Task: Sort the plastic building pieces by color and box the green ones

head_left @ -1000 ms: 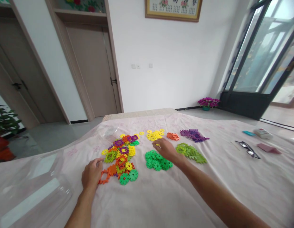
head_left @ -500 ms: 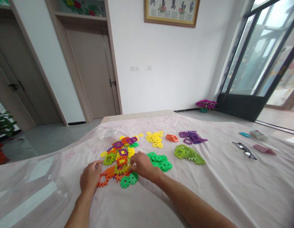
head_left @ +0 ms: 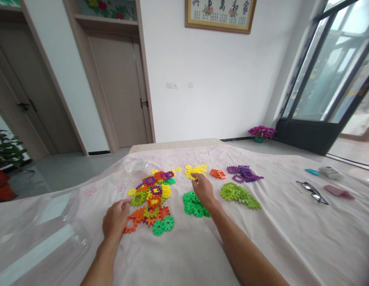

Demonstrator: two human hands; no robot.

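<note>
A mixed heap of coloured plastic interlocking pieces lies on the pink sheet. Sorted piles sit to its right: yellow, orange, purple, dark green and light green. My left hand rests on the sheet at the heap's near left edge, fingers curled, touching an orange piece. My right hand reaches over the dark green pile to the yellow pile, fingers pinched on a yellow piece.
A clear plastic container lies at the near left. Glasses, a teal object, a white object and a dark red case lie at the right. Doors stand behind at the left, glass doors at the right.
My right hand went from the yellow pile to the mixed heap, picked out a yellow piece, and has moved back up to the yellow pile. My left hand stayed in place.
</note>
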